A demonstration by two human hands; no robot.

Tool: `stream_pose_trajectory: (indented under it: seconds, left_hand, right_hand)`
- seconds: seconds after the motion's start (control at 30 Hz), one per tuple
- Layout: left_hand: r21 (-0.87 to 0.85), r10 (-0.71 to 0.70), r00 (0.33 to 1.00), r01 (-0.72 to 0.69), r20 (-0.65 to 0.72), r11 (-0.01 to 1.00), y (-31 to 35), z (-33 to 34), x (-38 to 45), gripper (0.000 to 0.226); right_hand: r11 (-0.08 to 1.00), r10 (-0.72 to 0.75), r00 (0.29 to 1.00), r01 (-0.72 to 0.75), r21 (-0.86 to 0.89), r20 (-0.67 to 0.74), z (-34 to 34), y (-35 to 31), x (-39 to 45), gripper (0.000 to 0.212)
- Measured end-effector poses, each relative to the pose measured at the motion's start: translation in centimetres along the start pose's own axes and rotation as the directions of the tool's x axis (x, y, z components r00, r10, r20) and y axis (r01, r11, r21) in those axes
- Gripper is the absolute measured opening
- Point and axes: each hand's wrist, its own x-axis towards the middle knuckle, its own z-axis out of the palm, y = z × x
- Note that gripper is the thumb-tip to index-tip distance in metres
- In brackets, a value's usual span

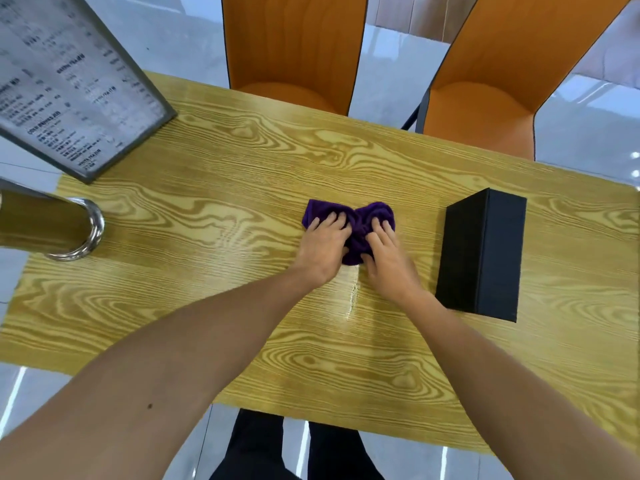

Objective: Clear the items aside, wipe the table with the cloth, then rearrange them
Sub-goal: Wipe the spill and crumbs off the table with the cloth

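A bunched purple cloth [356, 220] lies near the middle of the yellow wood-grain table [242, 188]. My left hand [322, 247] presses on its left part with the fingers spread and curled into the fabric. My right hand [388, 254] grips its right part the same way. A black upright box [481, 254] stands just right of my right hand. At the far left corner stands a framed menu card [69, 88], and in front of it a metal cup [52, 226]. A wet streak [353, 296] shines on the table below the cloth.
Two orange chairs [294, 46] [502, 81] are pushed up to the table's far edge. Grey tiled floor surrounds the table. My dark trouser legs [294, 448] show below the near edge.
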Motion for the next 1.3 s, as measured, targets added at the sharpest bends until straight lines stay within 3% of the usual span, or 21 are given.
stream_pose_trajectory:
  seconds: [0.2,0.7,0.9,1.3]
  left_hand:
    - [-0.035,0.050,0.999,-0.050,0.005,0.998,2.0,2.9,-6.6,0.050]
    - [0.013,0.220,0.968,-0.223,0.119,0.975,4.3,9.7,-21.0,0.067]
    - [0.060,0.292,0.949,-0.301,0.120,0.952,2.9,9.0,-20.1,0.057]
    - [0.189,0.189,0.969,-0.217,0.158,0.958,0.9,5.5,-9.4,0.061]
  right_hand:
    - [0.998,0.047,0.999,-0.047,0.042,-0.007,2.9,-1.3,-7.4,0.022]
    - [0.987,0.160,0.987,-0.160,0.032,-0.023,10.0,-5.4,-24.0,0.037]
    - [0.986,0.169,0.985,-0.169,0.004,-0.044,10.1,-4.7,-23.6,0.055]
    - [0.982,0.131,0.991,-0.126,-0.140,0.022,5.5,-2.0,-11.4,0.063]
